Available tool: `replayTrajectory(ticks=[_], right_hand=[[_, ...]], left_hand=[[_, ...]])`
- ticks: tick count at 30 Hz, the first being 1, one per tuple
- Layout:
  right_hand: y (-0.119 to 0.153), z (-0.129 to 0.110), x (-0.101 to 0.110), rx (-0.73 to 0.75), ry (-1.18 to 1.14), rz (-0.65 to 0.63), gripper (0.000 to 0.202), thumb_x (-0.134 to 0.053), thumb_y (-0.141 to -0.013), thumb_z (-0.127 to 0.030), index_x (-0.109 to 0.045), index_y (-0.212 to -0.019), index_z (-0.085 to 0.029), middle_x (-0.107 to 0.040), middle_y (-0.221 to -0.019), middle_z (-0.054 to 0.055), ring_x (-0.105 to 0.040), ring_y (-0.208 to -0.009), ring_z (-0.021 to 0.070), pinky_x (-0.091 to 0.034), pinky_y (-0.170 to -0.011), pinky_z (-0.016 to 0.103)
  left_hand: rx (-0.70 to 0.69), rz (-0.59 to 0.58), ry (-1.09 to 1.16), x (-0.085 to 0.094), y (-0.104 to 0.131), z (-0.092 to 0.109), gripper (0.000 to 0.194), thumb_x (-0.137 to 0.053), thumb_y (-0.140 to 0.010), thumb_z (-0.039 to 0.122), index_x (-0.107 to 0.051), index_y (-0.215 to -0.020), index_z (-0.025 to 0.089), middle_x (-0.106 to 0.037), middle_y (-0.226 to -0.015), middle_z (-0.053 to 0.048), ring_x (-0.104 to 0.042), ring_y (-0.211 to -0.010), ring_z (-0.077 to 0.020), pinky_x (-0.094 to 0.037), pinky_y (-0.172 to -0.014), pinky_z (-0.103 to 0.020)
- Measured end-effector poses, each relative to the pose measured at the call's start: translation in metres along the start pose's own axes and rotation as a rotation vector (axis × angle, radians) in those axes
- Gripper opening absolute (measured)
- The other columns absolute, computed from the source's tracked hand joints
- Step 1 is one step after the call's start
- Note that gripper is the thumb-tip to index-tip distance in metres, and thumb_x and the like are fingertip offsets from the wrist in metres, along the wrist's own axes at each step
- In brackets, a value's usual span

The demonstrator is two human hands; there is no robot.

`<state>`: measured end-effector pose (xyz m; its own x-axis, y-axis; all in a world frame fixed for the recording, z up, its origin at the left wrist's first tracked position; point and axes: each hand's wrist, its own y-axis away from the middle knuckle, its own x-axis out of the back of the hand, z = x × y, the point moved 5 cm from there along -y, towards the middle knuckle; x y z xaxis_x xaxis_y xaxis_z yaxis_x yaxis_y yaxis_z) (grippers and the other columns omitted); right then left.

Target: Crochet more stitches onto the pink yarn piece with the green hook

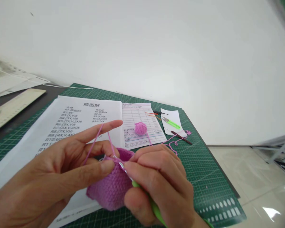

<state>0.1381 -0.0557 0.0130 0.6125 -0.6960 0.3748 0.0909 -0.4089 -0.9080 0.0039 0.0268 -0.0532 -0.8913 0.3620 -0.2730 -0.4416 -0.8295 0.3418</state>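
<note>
I'm pinching the purple crochet piece (112, 186) with my left hand (57, 177), right hand (156, 180) clamping the hook (142, 190) angled toward ten o'clock, keeping the yarn (95, 139) taut.

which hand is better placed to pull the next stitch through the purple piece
Right hand, probably: it holds the hook, tip at the crochet piece edge. Left hand pinches the piece and tensions yarn.

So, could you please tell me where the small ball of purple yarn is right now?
In the head view, the ball of purple yarn sits just right of centre on the ruled form sheet, beyond the crocheted piece and left of the green-handled snips.
</note>
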Motion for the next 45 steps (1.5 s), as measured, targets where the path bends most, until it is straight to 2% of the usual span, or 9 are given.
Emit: replayTrajectory(ticks=[2, 6, 11, 17, 24, 30, 34, 40, 45], right_hand=[[0.000, 0.001, 0.003, -0.011, -0.016, -0.047, 0.031, -0.046, -0.093, -0.022, -0.064, -0.072, -0.008, -0.059, -0.067, 0.004, -0.060, -0.067, 0.0106, -0.052, -0.059, 0.025], [-0.001, 0.001, 0.010, -0.026, -0.073, -0.028, 0.033, -0.046, -0.092, -0.017, -0.060, -0.063, -0.011, -0.055, -0.063, 0.002, -0.058, -0.064, 0.0095, -0.051, -0.056, 0.025], [-0.002, 0.006, 0.008, -0.217, -0.122, -0.123, 0.036, -0.048, -0.092, -0.023, -0.056, -0.058, -0.015, -0.056, -0.060, -0.002, -0.056, -0.057, 0.0069, -0.050, -0.053, 0.023], [-0.002, 0.007, 0.009, -0.211, -0.205, -0.056, 0.042, -0.045, -0.094, -0.030, -0.052, -0.055, -0.015, -0.057, -0.063, 0.000, -0.054, -0.056, 0.0067, -0.048, -0.048, 0.023], [-0.001, 0.008, 0.007, -0.161, -0.177, 0.052, 0.036, -0.043, -0.092, -0.019, -0.058, -0.060, -0.013, -0.055, -0.058, 0.001, -0.052, -0.052, 0.0079, -0.042, -0.044, 0.023], [-0.002, 0.008, 0.005, -0.331, -0.158, -0.040, 0.034, -0.044, -0.093, -0.026, -0.061, -0.066, -0.014, -0.056, -0.062, 0.001, -0.050, -0.054, 0.0079, -0.044, -0.047, 0.024], [-0.002, 0.007, 0.000, -0.346, -0.167, -0.092, 0.025, -0.049, -0.090, -0.025, -0.063, -0.071, -0.014, -0.058, -0.066, 0.002, -0.053, -0.057, 0.0084, -0.048, -0.052, 0.024], [0.003, 0.004, -0.002, -0.330, -0.030, -0.036, 0.033, -0.046, -0.090, -0.017, -0.047, -0.058, -0.016, -0.049, -0.059, -0.001, -0.048, -0.054, 0.0068, -0.044, -0.049, 0.023], [0.005, 0.001, -0.008, -0.199, 0.118, 0.015, 0.031, -0.051, -0.086, -0.012, -0.044, -0.056, -0.016, -0.046, -0.058, -0.001, -0.040, -0.053, 0.0072, -0.037, -0.047, 0.026]], left_hand=[[-0.022, -0.008, -0.066, -0.002, -0.002, 0.000, 0.077, -0.081, -0.058, 0.029, -0.053, -0.129, 0.041, -0.068, -0.069, 0.004, -0.063, -0.064, -0.0183, -0.054, -0.057, -0.021], [-0.060, -0.011, -0.119, 0.000, -0.003, -0.001, 0.077, -0.081, -0.057, 0.034, -0.053, -0.129, 0.040, -0.065, -0.066, 0.005, -0.056, -0.055, -0.0150, -0.049, -0.049, -0.018], [-0.048, -0.052, -0.109, -0.001, -0.005, -0.001, 0.071, -0.078, -0.063, 0.033, -0.053, -0.129, 0.038, -0.064, -0.066, 0.006, -0.054, -0.052, -0.0122, -0.047, -0.050, -0.016], [-0.047, -0.137, -0.113, -0.006, -0.006, -0.002, 0.070, -0.079, -0.063, 0.033, -0.053, -0.128, 0.040, -0.065, -0.064, 0.005, -0.055, -0.052, -0.0133, -0.048, -0.049, -0.017], [0.012, -0.166, -0.049, -0.010, 0.001, -0.003, 0.076, -0.082, -0.062, 0.028, -0.051, -0.129, 0.043, -0.064, -0.064, 0.006, -0.059, -0.052, -0.0125, -0.048, -0.044, -0.015], [0.045, -0.193, 0.051, -0.013, 0.001, -0.006, 0.080, -0.084, -0.058, 0.020, -0.053, -0.129, 0.042, -0.064, -0.060, 0.005, -0.060, -0.050, -0.0139, -0.050, -0.043, -0.017], [0.048, -0.227, 0.021, -0.011, 0.001, -0.009, 0.081, -0.083, -0.061, 0.021, -0.049, -0.131, 0.043, -0.069, -0.064, 0.003, -0.065, -0.054, -0.0167, -0.052, -0.046, -0.020], [-0.014, -0.168, -0.106, -0.014, 0.002, -0.006, 0.079, -0.081, -0.063, 0.029, -0.046, -0.133, 0.044, -0.069, -0.068, 0.002, -0.068, -0.063, -0.0197, -0.056, -0.055, -0.024], [-0.127, -0.022, -0.099, -0.022, 0.005, -0.005, 0.081, -0.081, -0.060, 0.024, -0.048, -0.130, 0.046, -0.067, -0.065, 0.004, -0.063, -0.051, -0.0153, -0.052, -0.044, -0.016]])
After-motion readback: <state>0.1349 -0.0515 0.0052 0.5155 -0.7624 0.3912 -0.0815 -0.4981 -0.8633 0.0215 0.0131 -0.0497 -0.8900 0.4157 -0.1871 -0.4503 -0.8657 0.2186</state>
